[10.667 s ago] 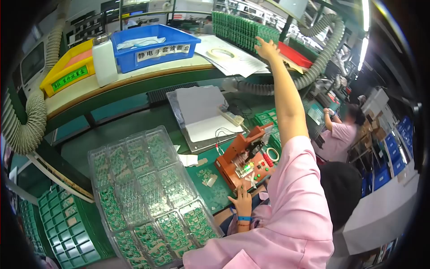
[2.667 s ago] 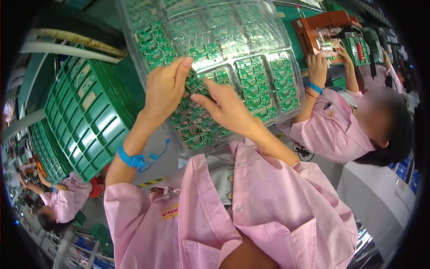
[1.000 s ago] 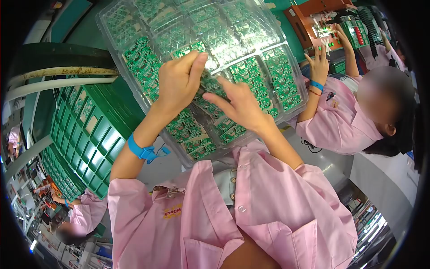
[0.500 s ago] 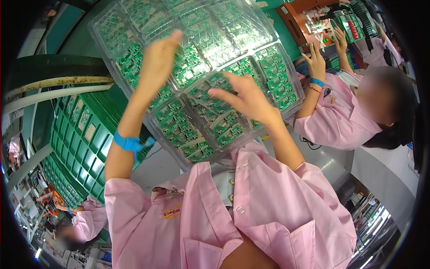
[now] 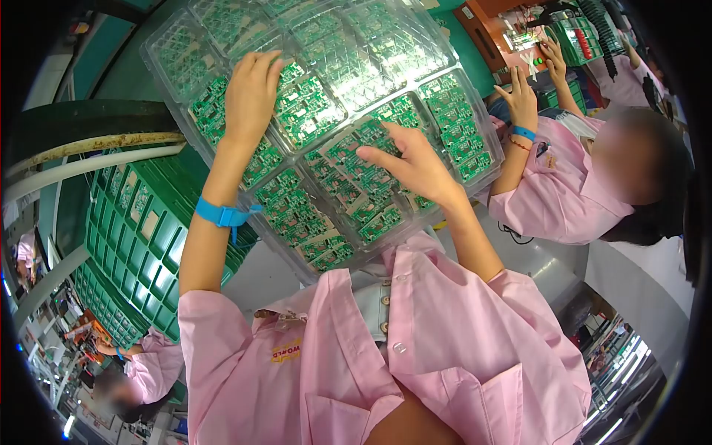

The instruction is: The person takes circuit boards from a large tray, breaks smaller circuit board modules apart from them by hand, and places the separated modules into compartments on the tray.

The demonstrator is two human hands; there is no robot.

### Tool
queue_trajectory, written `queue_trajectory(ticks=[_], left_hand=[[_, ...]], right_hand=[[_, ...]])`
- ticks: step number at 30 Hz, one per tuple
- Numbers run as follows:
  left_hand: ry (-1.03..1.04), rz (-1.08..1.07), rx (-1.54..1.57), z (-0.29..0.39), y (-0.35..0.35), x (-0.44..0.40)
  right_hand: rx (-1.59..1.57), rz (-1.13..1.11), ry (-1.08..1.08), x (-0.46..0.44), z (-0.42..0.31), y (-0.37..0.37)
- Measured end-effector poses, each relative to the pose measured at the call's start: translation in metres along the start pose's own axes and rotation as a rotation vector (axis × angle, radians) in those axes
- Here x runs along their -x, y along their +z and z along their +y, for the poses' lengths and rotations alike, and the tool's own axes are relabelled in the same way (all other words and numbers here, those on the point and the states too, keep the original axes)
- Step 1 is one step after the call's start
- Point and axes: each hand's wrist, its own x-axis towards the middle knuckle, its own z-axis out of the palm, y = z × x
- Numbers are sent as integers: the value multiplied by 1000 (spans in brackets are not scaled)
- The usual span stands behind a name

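A clear plastic compartment tray (image 5: 293,157) lies before me, filled with green circuit boards. My left hand (image 5: 251,100), with a blue strap at its wrist, reaches over the left compartments, back of the hand up. Its fingers stretch forward, slightly apart, over the boards (image 5: 308,111); I cannot see anything held. My right hand (image 5: 419,165) is over the near middle compartment, thumb and index finger closed on the right side of a circuit board (image 5: 360,157). That board lies at a slant above others in the compartment.
Clear lids or trays with more boards (image 5: 315,48) cover the far half. Stacked green trays (image 5: 141,222) stand at left, below a white pipe (image 5: 96,163). At right, a co-worker in a pink shirt (image 5: 567,182) holds both hands near an orange machine (image 5: 493,37). Another person sits lower left.
My left hand has moved slightly left and slowed, no longer blurred. The board at my right hand shows sharply now, a little lower; my right hand has barely moved.
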Motion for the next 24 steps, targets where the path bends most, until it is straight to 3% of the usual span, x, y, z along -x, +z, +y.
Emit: queue_trajectory(ticks=[7,11,14,16,21,24], left_hand=[[-99,-96,163,7,-12,5],[-18,56,66,24,-29,1],[37,62,320,58,-39,5],[-145,-440,491,83,-53,11],[-149,-141,525,77,-45,18],[-143,-104,442,79,-45,20]], right_hand=[[-42,77,3,-7,4,5],[90,218,20,-16,-7,8],[129,247,-42,-22,-22,21],[158,268,-92,-24,-28,27],[187,299,-192,-24,-32,28],[127,201,-138,-21,-20,34]])
